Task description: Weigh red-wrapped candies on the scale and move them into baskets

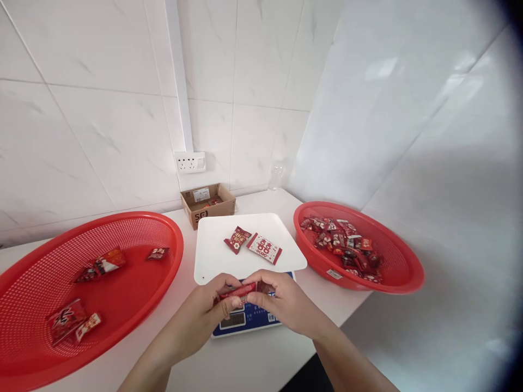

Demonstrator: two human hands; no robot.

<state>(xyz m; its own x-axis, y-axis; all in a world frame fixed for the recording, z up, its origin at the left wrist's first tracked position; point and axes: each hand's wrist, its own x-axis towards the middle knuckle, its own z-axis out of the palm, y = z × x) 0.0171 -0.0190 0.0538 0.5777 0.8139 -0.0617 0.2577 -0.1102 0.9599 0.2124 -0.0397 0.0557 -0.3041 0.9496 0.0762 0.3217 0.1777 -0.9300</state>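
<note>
Over the blue digital scale (245, 321), a red candy packet (238, 292) is pinched between the left hand (196, 310) and the right hand (281, 302). Two further packets (250, 242) are laid on a white board (216, 256) at 12 o'clock. Red mesh baskets (174, 245) and (408, 280), both holding packets, are placed on the table (229, 365) at 9 and 3 o'clock; a cardboard box (208, 206) is seen beyond, at 12 o'clock.

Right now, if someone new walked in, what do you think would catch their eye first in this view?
The two large red plastic baskets stand out first: the left basket on the left of the counter holds a few red packets, while the right basket on the right holds a heap of them. Between them, the left hand and right hand pinch a small red packet over a blue digital scale.
</note>
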